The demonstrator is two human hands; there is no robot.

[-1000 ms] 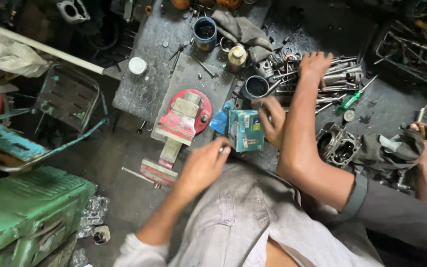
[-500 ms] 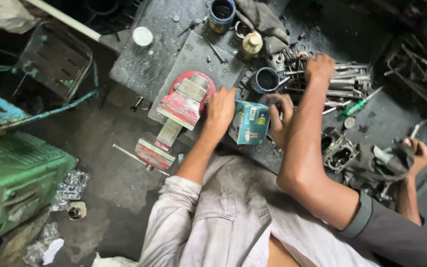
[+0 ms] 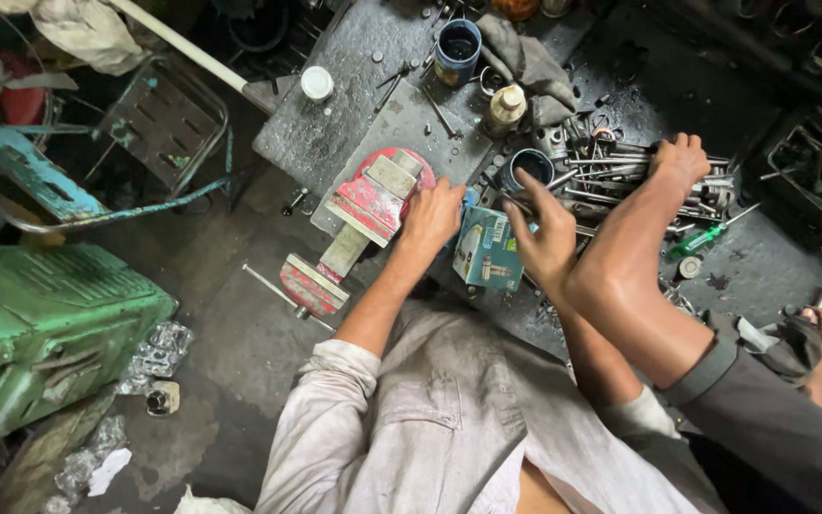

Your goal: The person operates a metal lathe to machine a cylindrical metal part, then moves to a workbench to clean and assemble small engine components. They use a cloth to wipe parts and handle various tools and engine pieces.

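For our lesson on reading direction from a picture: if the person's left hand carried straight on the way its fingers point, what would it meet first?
The left hand points up and slightly right; the red bench vise lies beside it, so first in line looks like the dark cup, though depth is unclear.
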